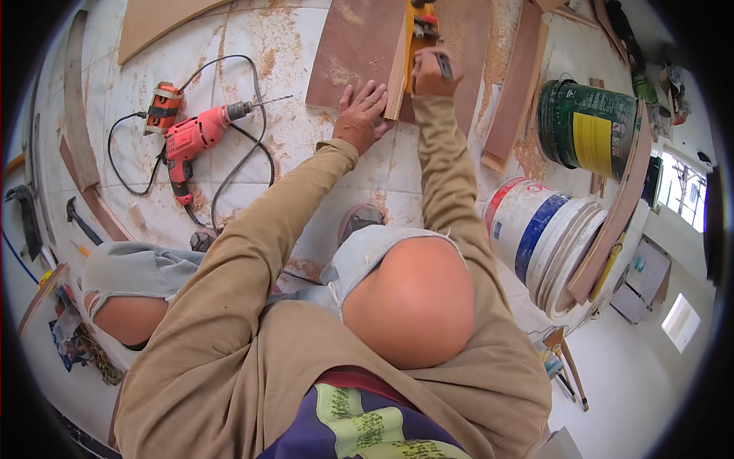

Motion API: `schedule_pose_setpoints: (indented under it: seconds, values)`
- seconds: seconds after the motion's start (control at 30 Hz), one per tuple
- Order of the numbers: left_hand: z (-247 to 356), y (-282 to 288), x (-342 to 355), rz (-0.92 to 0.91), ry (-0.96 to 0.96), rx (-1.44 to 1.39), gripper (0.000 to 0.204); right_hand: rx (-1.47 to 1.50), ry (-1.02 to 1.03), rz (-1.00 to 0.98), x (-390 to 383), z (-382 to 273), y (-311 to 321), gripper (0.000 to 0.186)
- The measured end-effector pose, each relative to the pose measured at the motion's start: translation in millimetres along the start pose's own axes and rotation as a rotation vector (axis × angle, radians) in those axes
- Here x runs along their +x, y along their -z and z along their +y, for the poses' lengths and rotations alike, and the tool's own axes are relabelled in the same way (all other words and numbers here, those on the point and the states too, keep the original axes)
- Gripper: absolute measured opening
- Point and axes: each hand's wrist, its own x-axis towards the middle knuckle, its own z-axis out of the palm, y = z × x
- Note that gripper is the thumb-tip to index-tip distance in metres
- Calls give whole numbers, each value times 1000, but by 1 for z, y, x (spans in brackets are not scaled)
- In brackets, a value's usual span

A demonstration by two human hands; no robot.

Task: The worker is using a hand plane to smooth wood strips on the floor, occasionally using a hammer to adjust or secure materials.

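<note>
I crouch over a reddish-brown wooden board (pixel 355 46) lying flat on a dusty tiled floor. My left hand (pixel 362 113) presses flat on the board's near edge, fingers spread. My right hand (pixel 433 73) is closed around the rear handle of a yellow hand plane (pixel 421 27), which rests on the edge of an upright wooden plank (pixel 397 73) beside the board. Both sleeves are tan. My bare knees show through torn pale jeans at the bottom of the view.
A red corded drill (pixel 200 131) with its black cable lies on the floor to the left. A green bucket (pixel 585 126) and stacked white buckets (pixel 547 237) stand on the right. Wood strips (pixel 516 99), a hammer (pixel 80 220) and sawdust lie around.
</note>
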Motion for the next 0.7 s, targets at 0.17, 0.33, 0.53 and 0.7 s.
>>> schedule_pose_setpoints:
  seconds: [0.17,0.33,0.53,0.7]
  values:
    - [-7,10,-7,-84,-33,94,64,112,-490,-92,-194,-150,74,9]
    - [-9,8,-5,-55,-26,89,63,171,-411,-53,-107,-101,35,10]
    - [12,-19,19,76,-7,39,59,-204,192,41,74,25,4,13]
    - [10,-11,21,88,42,34,59,193,-399,-39,-4,-12,29,11]
